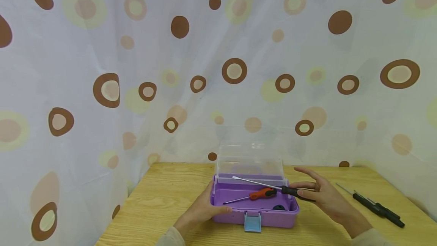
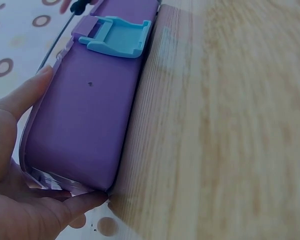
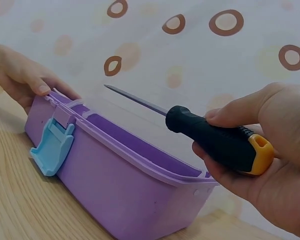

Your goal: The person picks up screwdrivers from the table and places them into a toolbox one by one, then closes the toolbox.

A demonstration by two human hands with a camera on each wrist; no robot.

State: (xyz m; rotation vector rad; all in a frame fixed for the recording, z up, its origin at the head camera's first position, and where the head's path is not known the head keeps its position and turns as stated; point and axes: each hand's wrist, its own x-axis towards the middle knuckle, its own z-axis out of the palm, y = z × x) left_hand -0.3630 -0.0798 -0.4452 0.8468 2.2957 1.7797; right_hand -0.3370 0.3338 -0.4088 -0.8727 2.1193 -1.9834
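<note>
A purple toolbox [image 1: 235, 217] sits on the table with its clear lid [image 1: 250, 158] raised behind it. My left hand [image 1: 203, 206] grips its left end, thumb over the front rim and fingers around the side. Above the box's right part, my right hand [image 1: 322, 196] pinches a flat-blade screwdriver [image 3: 215, 140] by its black handle with a yellow end. Its shaft points left across the box. Inside lies a red-and-black screwdriver [image 1: 263, 193], and a dark round-ended piece [image 1: 279, 207] shows in the near right corner. The light blue latch [image 2: 121, 37] hangs down at the front.
Black-handled screwdrivers [image 1: 375, 206] lie together on the wooden table [image 1: 164, 200], to the right of my right hand. Behind the table hangs a pale curtain [image 1: 191, 48] with brown and yellow circles.
</note>
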